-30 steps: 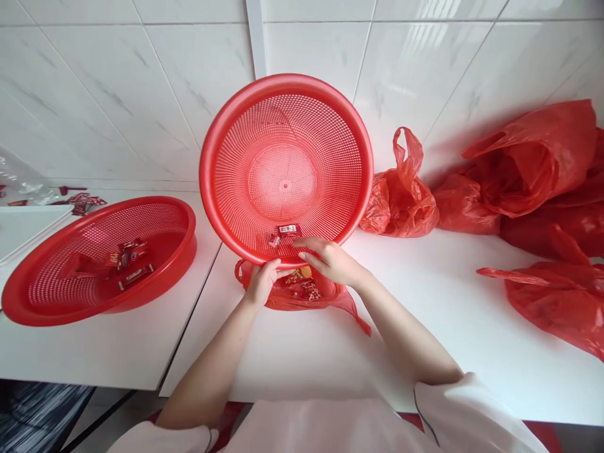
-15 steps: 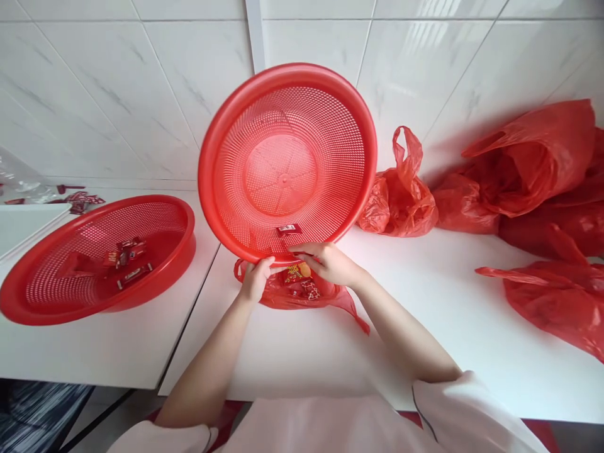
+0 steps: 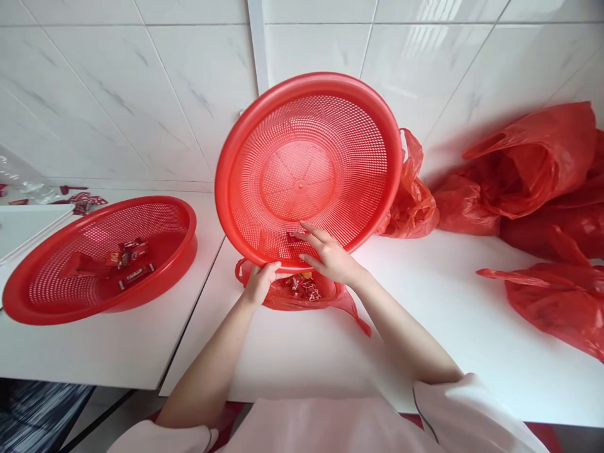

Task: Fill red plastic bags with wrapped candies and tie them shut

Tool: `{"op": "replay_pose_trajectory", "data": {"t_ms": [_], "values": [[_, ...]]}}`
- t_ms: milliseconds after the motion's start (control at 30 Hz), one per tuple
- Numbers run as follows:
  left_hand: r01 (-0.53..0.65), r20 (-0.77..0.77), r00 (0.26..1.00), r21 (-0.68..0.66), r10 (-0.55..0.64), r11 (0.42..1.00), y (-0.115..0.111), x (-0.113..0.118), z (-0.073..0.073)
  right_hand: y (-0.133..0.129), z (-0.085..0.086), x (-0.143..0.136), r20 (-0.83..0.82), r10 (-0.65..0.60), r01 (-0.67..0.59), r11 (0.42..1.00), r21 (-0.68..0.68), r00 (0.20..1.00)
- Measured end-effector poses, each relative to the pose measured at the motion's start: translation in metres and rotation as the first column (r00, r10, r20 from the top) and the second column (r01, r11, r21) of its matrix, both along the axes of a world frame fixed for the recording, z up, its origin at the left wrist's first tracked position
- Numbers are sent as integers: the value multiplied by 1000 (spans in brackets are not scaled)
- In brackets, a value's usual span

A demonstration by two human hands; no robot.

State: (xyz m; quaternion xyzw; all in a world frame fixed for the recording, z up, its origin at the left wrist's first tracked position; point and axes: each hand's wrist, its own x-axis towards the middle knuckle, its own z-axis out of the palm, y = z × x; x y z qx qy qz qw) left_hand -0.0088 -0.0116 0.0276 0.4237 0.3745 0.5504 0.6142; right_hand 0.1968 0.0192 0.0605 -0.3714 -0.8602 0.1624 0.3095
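Observation:
A red mesh basket (image 3: 301, 182) is tilted up, its opening facing me. My left hand (image 3: 262, 282) grips the lower rim, thumb over the edge. My right hand (image 3: 326, 253) reaches over the lower rim with fingers spread, beside a small dark red packet (image 3: 295, 236) lying on the basket's lower inner wall; the fingers partly cover it. Below the rim, an open red plastic bag (image 3: 302, 303) on the white table holds several small wrapped packets (image 3: 309, 288), partly hidden by the basket.
Another red basket (image 3: 186, 248) with several packets rests at the left, near a white tray (image 3: 35, 226). Behind that are clear plastic and red wrappers. Red plastic bags (image 3: 533, 167) stand at the right along the tiled wall. Part of dark patterned fabric shows at the lower left.
The tilted basket has moved right and slightly down. My right hand has opened and moved from the rim further into the basket, over the packet.

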Motion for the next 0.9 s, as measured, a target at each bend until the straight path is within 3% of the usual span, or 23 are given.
{"op": "replay_pose_trajectory", "data": {"t_ms": [100,233,467,533,600,700,800,900], "values": [[78,2,997,-54,-78,996,-3,3,-3,2,-6,-1,106,-11,18,998,-66,994],[58,-5,998,-81,-58,995,-2,1,-6,3,-7,1,130,44,-29,993,-115,991],[-91,36,995,-24,92,996,4,-2,1,-6,20,8,-41,247,-250,938,-242,968],[-146,56,988,-24,147,989,7,-5,3,-9,26,8,-65,252,-260,937,-233,966],[-212,78,974,-35,214,977,11,-10,4,-10,27,8,-41,192,-196,966,-171,981],[-283,113,951,-61,288,957,15,-20,6,-9,27,14,101,-18,27,996,-83,995],[-248,159,952,-101,261,964,17,-30,13,-8,28,21,247,-193,201,979,-8,950],[-166,144,972,-126,183,978,11,-37,28,-7,33,25,129,-241,230,968,99,962]]}}
